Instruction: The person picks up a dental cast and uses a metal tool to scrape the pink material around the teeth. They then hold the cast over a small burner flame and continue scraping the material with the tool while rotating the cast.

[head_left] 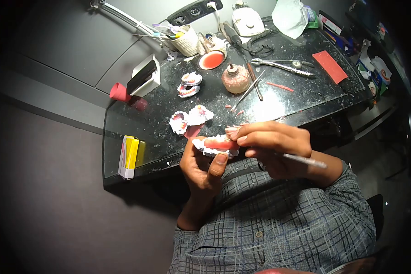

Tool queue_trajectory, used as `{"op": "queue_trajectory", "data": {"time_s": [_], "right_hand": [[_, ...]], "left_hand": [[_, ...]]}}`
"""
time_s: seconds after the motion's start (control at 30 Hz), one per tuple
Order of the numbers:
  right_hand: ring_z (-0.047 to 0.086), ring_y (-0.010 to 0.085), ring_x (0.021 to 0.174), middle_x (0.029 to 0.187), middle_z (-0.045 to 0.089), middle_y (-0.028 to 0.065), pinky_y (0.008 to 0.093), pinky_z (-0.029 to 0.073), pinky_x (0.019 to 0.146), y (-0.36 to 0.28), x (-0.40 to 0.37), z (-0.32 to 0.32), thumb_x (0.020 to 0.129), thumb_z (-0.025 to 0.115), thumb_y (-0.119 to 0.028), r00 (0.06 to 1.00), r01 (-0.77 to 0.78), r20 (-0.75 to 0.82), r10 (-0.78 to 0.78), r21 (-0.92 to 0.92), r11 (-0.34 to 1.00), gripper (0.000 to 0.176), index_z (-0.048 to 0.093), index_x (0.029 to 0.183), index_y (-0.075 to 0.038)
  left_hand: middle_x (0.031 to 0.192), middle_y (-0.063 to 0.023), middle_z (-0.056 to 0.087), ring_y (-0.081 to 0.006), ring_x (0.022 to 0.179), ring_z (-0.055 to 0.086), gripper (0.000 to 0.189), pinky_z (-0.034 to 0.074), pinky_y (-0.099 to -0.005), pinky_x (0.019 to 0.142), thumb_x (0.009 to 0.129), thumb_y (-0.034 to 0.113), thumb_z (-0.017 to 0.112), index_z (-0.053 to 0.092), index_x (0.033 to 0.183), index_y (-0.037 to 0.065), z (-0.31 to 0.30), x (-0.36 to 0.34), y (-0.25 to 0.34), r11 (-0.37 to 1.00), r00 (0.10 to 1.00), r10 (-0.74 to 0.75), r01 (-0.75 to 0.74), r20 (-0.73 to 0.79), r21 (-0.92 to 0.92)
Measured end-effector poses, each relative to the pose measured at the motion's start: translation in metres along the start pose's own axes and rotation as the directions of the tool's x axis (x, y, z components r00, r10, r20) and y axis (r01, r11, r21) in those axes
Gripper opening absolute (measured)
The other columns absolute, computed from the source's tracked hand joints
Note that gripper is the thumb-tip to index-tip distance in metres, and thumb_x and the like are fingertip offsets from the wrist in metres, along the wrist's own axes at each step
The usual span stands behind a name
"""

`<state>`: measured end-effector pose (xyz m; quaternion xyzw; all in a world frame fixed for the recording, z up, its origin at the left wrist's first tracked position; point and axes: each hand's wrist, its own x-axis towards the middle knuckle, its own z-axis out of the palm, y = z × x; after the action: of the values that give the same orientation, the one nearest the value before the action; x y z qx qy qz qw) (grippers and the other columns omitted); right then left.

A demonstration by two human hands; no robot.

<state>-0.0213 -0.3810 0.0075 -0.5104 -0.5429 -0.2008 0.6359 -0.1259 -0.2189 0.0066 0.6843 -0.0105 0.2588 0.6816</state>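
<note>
My left hand [199, 170] is wrapped round a white plaster dental model [232, 153] with pink wax [220, 143] and a row of teeth along it. The thumb presses on the near side of the plaster. In my right hand [281, 142] is a slim metal dental instrument [308, 161], its handle sticking out to the right below the palm. My right fingertips meet at the right end of the teeth, where the instrument's working tip is hidden. Behind the model, a piece of pink wax sheet [194, 131] lies on the black bench.
More plaster models [200, 115] stand on the bench [160, 146], another pair [188, 85] behind. Further back are a spirit burner [236, 78], a dish of red wax [212, 59], metal tools [249, 91], pliers-like tool [283, 65] and wax sheet [330, 66]. A yellow box [131, 153] stands left.
</note>
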Motion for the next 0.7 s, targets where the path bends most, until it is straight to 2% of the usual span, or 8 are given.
{"op": "queue_trajectory", "data": {"time_s": [0.03,0.07,0.13,0.33,0.7], "right_hand": [[0.075,0.03,0.093,0.104,0.072,0.0223,0.0352,0.062,0.078,-0.0001,-0.0013,0.0019,0.09,0.072,-0.001,0.997,0.077,-0.007,-0.077,-0.067,0.995,0.019,0.067,0.106,0.008],[0.075,0.0312,0.092,0.104,0.071,0.0242,0.0351,0.063,0.077,-0.0031,-0.0007,0.0012,0.088,0.073,0.001,0.996,0.086,0.018,-0.084,-0.091,0.992,0.02,0.067,0.106,0.009],[0.075,0.0335,0.094,0.105,0.071,0.0243,0.0373,0.064,0.077,-0.002,-0.0021,0.0023,0.087,0.074,0.001,0.993,0.121,0.035,-0.117,-0.129,0.984,0.021,0.067,0.105,0.009],[0.074,0.0371,0.099,0.106,0.07,0.0246,0.0402,0.064,0.078,-0.0009,-0.0012,0.0012,0.086,0.073,0.002,0.978,0.203,0.095,-0.188,-0.175,0.963,0.023,0.067,0.106,0.01],[0.073,0.0385,0.1,0.106,0.07,0.0254,0.0439,0.064,0.084,0.0025,-0.0038,0.0029,0.084,0.072,0.004,0.967,0.248,0.111,-0.23,-0.195,0.949,0.02,0.068,0.102,0.012]], "left_hand": [[0.092,-0.0044,0.063,-0.0083,0.079,0.056,0.043,0.046,-0.0239,0.071,0.087,0.036,0.072,0.059,0.102,-0.002,0.0011,-0.0006,-0.0004,0.993,0.998,0.048,-0.042,-0.046,0.11],[0.092,-0.0044,0.063,-0.0083,0.079,0.056,0.043,0.046,-0.0239,0.071,0.087,0.036,0.072,0.059,0.102,-0.002,-0.0003,-0.0014,-0.0014,0.993,0.998,0.048,-0.043,-0.045,0.11],[0.096,-0.0089,0.067,-0.01,0.086,0.061,0.032,0.051,-0.0262,0.079,0.088,0.016,0.075,0.057,0.105,-0.003,-0.0048,-0.003,-0.0046,0.999,0.999,0.049,-0.049,-0.01,0.022],[0.089,-0.0041,0.065,-0.0063,0.08,0.056,0.029,0.048,-0.0235,0.073,0.088,0.016,0.076,0.058,0.101,-0.002,-0.0049,-0.0048,-0.0032,0.996,0.998,0.034,-0.031,-0.047,0.079],[0.087,-0.0047,0.065,-0.0066,0.079,0.057,0.031,0.049,-0.0237,0.072,0.089,0.02,0.076,0.057,0.099,-0.002,-0.0068,-0.0062,-0.0056,0.998,0.999,0.035,-0.032,-0.042,0.058]]}}
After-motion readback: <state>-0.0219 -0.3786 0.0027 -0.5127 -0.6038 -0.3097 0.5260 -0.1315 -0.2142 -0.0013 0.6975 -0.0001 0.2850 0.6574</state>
